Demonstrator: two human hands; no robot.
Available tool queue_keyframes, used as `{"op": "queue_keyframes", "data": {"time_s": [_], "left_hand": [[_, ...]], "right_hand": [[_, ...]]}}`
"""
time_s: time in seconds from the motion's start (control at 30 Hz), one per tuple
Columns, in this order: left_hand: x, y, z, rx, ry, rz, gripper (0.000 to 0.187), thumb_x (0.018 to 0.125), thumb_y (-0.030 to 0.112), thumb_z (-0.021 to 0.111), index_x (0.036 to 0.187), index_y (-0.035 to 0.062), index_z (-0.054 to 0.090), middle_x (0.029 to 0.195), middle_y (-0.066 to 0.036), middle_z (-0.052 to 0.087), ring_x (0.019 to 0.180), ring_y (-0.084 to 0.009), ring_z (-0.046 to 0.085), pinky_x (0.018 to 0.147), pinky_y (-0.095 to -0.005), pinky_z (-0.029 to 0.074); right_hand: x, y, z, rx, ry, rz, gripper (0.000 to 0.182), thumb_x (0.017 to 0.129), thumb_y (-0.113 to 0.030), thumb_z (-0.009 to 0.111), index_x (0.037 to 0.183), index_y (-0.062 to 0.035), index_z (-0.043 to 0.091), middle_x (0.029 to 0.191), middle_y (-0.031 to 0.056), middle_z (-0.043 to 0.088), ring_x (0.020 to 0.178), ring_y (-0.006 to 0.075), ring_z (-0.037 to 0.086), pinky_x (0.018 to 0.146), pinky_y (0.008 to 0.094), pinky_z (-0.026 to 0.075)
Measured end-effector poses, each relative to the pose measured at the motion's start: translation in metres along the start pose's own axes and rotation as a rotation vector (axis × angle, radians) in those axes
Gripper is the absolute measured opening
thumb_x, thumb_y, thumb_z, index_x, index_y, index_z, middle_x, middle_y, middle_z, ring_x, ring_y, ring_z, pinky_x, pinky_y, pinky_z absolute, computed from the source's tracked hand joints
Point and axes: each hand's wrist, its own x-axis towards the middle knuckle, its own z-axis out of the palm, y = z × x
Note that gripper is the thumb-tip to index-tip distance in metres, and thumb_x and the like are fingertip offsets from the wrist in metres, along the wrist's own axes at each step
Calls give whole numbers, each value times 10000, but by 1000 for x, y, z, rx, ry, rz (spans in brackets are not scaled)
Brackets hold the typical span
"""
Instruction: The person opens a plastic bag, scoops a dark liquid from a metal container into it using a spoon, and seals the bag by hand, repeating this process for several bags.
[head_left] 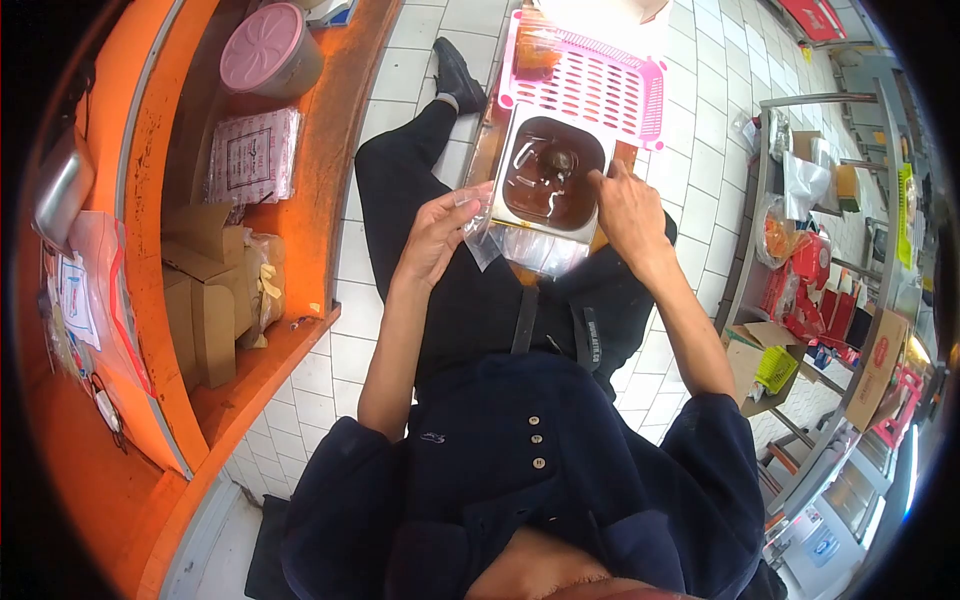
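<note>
A thin clear plastic bag [480, 222] is pinched in my left hand [438, 236], beside the near left corner of a rectangular metal container [512, 205]. Dark brown sauce [545, 195] fills much of that container. The round bowl of a ladle [560, 163] shows in the sauce, partly covered by it. Over the container's right rim, my right hand [634, 214] has its fingers closed round what appears to be the ladle's handle, which is mostly hidden. Clear plastic bags [535, 250] lie just in front of the container.
Beyond the container sits a pink plastic basket [590, 92] with a bag of orange-brown food [537, 55]. On the left, an orange shelf [335, 120] bears a pink-lidded tub [265, 50], a wrapped stack [255, 155] and cardboard boxes [205, 295]. Loaded metal racks [815, 100] stand right.
</note>
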Motion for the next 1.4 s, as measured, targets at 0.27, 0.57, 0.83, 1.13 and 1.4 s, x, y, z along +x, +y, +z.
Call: {"op": "queue_keyframes", "data": {"time_s": [0.27, 0.57, 0.83, 1.13, 1.4], "left_hand": [[1, -5, -7, 54, -5, -21, 512, 980, 247, 691, 1329, -110, 578, 1388, -187, 599, 1191, -220, 637, 1016, -420, 555], [1, -3, -7, 54, 3, -31, 452, 977, 246, 697, 1269, -92, 626, 1429, -199, 569, 1222, -233, 622, 1010, -422, 557], [1, -2, -7, 70, -6, -17, 487, 976, 252, 698, 1297, -101, 606, 1408, -190, 588, 1218, -224, 625, 1045, -416, 531], [0, -3, -5, 64, -3, -19, 574, 968, 261, 708, 1370, -117, 548, 1347, -168, 629, 1203, -210, 630, 1085, -397, 493], [0, -5, -7, 47, -13, -28, 576, 969, 259, 708, 1373, -118, 544, 1365, -170, 621, 1221, -210, 623, 1091, -391, 485]], "right_hand": [[-6, 0, 1, 114, -11, -175, 219, 885, -25, 565, 1047, -69, 705, 1002, 199, 635, 850, 337, 720, 702, 440, 596], [-7, 1, 5, 147, -41, -205, 234, 872, -36, 576, 1041, -72, 733, 1016, 184, 660, 833, 341, 725, 714, 444, 599], [3, -1, 4, 104, -2, -100, 225, 874, -47, 580, 1036, -84, 731, 988, 171, 664, 841, 357, 711, 750, 470, 582], [8, 4, -2, 42, -11, 25, 245, 867, -43, 590, 1049, -82, 749, 992, 173, 659, 842, 365, 700, 759, 473, 571], [-2, 14, -11, 52, -100, -62, 241, 861, -47, 589, 1031, -86, 756, 985, 185, 673, 867, 361, 710, 742, 453, 583]]}}
